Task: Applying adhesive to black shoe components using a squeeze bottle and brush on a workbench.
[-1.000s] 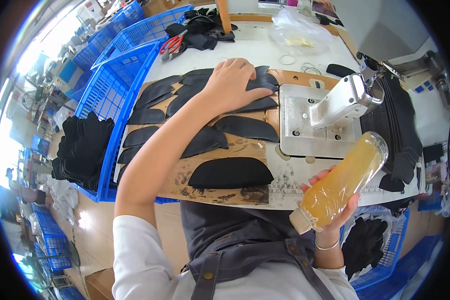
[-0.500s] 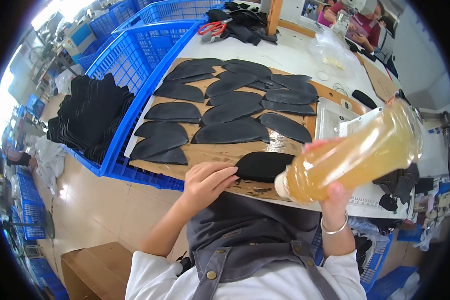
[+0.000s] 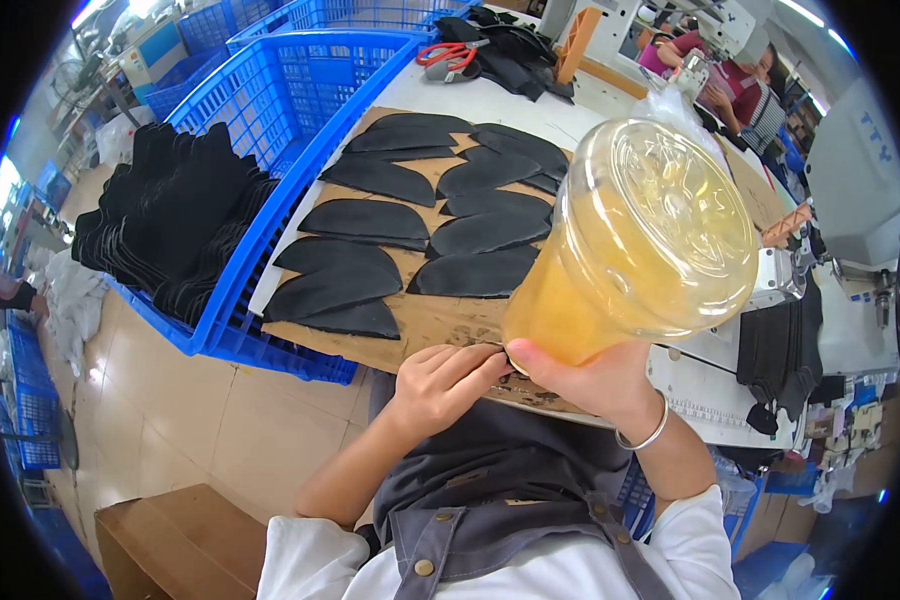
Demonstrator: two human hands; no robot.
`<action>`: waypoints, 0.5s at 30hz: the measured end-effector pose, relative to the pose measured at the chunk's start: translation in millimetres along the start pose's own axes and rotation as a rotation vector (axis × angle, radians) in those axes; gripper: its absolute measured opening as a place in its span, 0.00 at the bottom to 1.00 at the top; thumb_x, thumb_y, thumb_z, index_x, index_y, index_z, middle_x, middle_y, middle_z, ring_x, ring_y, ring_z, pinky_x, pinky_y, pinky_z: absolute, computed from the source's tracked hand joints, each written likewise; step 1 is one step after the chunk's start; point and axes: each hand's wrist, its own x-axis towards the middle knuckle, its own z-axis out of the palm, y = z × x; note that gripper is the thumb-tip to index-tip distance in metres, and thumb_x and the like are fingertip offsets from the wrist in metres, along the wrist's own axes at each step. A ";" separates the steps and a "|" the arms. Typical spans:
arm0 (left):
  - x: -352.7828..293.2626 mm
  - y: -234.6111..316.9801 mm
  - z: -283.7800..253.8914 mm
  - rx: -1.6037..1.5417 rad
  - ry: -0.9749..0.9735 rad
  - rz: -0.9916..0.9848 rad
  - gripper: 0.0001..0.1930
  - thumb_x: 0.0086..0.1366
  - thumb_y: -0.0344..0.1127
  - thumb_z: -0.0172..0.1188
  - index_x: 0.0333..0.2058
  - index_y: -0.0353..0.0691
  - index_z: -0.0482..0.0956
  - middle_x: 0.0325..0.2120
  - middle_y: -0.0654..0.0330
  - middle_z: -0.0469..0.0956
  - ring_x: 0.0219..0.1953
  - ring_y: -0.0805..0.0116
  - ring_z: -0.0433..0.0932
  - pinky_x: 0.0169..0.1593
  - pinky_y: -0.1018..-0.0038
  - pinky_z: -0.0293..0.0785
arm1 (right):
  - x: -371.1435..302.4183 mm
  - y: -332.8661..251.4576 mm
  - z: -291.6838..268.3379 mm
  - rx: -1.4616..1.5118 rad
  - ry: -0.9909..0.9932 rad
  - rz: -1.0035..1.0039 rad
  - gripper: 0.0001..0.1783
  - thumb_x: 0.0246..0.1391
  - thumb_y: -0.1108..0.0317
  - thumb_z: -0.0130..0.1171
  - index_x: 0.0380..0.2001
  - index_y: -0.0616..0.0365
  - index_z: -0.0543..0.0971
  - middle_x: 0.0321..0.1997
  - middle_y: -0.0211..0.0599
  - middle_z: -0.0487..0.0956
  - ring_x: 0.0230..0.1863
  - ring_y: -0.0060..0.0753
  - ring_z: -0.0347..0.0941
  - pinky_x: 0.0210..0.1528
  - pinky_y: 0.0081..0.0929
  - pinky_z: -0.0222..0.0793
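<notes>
One plastic bottle (image 3: 580,265), now upended in my right hand (image 3: 607,382), seems in use; my left hand (image 3: 444,388) curls, its hold hidden.

Head view: left unit of a side-by-side fisheye pair, worn on the person's head. Faces down and forward, across the dark grey cloth apron (image 3: 470,455) to the white flat worktop (image 3: 490,112). Upright, unmirrored; bare forearms (image 3: 355,470) enter from below. Range close: nearest the lens is the clear, rounded plastic bottle of yellow liquid (image 3: 660,220), base turned to the camera, masking the right-centre of the worktop. Field very wide, reaching the blue lattice-sided plastic crate (image 3: 325,80) at upper left, pale tiled floor (image 3: 170,400) at lower left and a tall white machine housing (image 3: 850,170) at far right. Edges bow toward the dark circular rim.
</notes>
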 end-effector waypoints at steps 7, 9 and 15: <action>1.1 -0.9 8.9 0.009 0.034 -0.007 0.11 0.45 0.31 0.64 0.30 0.40 0.77 0.26 0.63 0.76 0.21 0.72 0.75 0.24 0.79 0.69 | -7.1 -1.0 -24.1 -0.035 0.240 0.151 0.18 0.33 0.69 0.72 0.32 0.61 0.79 0.32 0.33 0.80 0.33 0.27 0.77 0.37 0.24 0.72; 0.7 -1.1 7.5 0.005 0.031 -0.006 0.11 0.45 0.31 0.64 0.30 0.40 0.76 0.25 0.63 0.76 0.21 0.72 0.75 0.24 0.79 0.69 | -27.3 11.0 -47.1 -0.170 0.205 0.203 0.28 0.37 0.69 0.71 0.42 0.65 0.72 0.39 0.38 0.76 0.38 0.28 0.74 0.40 0.25 0.71; 2.4 0.3 5.6 0.016 0.041 -0.023 0.11 0.44 0.29 0.66 0.29 0.41 0.77 0.25 0.62 0.76 0.21 0.70 0.75 0.23 0.78 0.70 | -68.0 2.6 -95.8 -0.495 0.483 0.336 0.29 0.37 0.71 0.69 0.46 0.66 0.70 0.41 0.41 0.76 0.41 0.31 0.74 0.46 0.29 0.71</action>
